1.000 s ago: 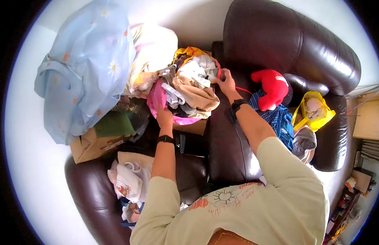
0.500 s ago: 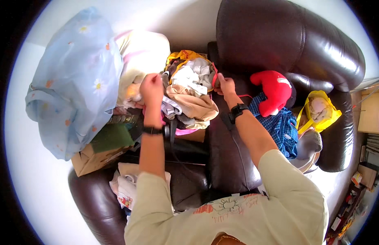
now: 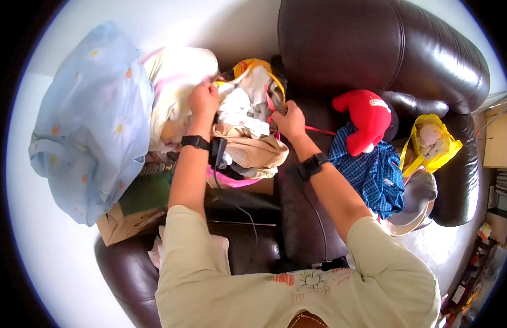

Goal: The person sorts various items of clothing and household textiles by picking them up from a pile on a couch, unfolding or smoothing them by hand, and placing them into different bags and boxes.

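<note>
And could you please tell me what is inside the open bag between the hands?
Tan cloth and white cloth show at the top; whatever lies deeper is covered.

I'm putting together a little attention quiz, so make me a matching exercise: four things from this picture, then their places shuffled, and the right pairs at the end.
Things:
1. Red plush toy
2. Left hand
3. Flowered bundle
4. Right hand

Places:
A. Far left of the view
B. At the right edge of the clothes pile
C. Against the blue checked cloth
D. At the left edge of the clothes pile

Right pairs: 1-C, 2-D, 3-A, 4-B
</note>
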